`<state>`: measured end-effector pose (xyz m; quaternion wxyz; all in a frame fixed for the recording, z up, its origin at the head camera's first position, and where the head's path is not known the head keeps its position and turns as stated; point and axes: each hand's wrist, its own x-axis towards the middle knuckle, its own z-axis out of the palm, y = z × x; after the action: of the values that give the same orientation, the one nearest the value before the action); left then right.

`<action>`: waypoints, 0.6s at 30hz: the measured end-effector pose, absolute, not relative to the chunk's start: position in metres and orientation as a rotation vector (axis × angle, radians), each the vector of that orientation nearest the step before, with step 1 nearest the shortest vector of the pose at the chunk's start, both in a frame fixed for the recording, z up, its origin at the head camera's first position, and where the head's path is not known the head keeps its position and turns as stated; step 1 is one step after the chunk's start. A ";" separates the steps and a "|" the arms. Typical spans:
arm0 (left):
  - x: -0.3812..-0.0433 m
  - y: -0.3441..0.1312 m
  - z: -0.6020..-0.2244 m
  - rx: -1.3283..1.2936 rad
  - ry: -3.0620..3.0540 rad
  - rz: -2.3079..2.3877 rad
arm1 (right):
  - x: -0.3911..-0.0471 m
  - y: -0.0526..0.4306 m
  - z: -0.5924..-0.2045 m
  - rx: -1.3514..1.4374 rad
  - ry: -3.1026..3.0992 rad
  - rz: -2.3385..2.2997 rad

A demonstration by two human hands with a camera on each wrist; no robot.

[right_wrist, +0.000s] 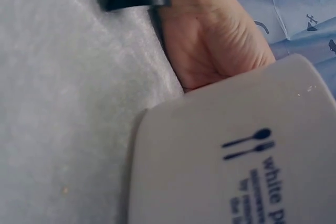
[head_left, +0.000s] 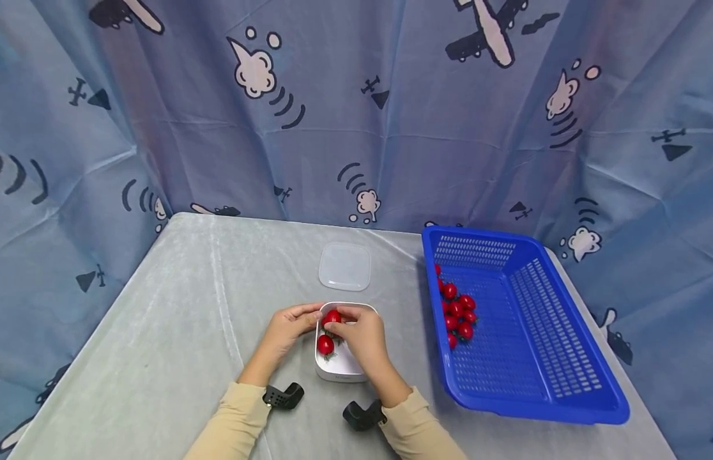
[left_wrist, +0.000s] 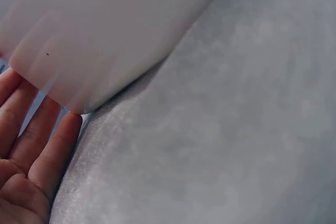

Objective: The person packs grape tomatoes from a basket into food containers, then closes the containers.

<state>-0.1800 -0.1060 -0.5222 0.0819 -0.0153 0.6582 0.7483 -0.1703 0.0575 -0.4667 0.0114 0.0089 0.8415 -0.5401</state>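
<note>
A small white container (head_left: 345, 375) stands on the table with cherry tomatoes in it. One cherry tomato (head_left: 325, 345) lies near its left wall. My right hand (head_left: 362, 335) reaches into the container and pinches another cherry tomato (head_left: 331, 317) between thumb and fingers, near the back left corner. My left hand (head_left: 289, 327) is at the container's left side, its fingertips touching the outer wall; the left wrist view shows those fingers (left_wrist: 50, 156) fairly straight. In the right wrist view the container's printed wall (right_wrist: 210, 145) hides my right fingertips.
To the right stands a blue plastic basket (head_left: 500, 412) with several cherry tomatoes (head_left: 455, 309) along its left side. A translucent lid (head_left: 345, 267) lies flat behind the container. The pale cloth-covered table (head_left: 178, 332) ends at a blue patterned curtain (head_left: 328, 128).
</note>
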 end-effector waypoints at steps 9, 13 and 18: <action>-0.178 -0.106 -0.521 -0.021 1.942 2.249 | -0.167 0.058 -0.467 0.007 2.714 -1.564; -0.179 -0.106 -0.521 -0.028 1.938 2.247 | -0.166 0.059 -0.462 0.032 2.734 -1.548; -0.180 -0.106 -0.522 -0.051 1.939 2.245 | -0.163 0.068 -0.445 0.079 2.730 -1.581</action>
<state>-0.1799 -0.1061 -0.5220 0.0874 -0.0171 0.6510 0.7539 -0.1626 0.0676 -0.4445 -0.0070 0.0249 0.8650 -0.5011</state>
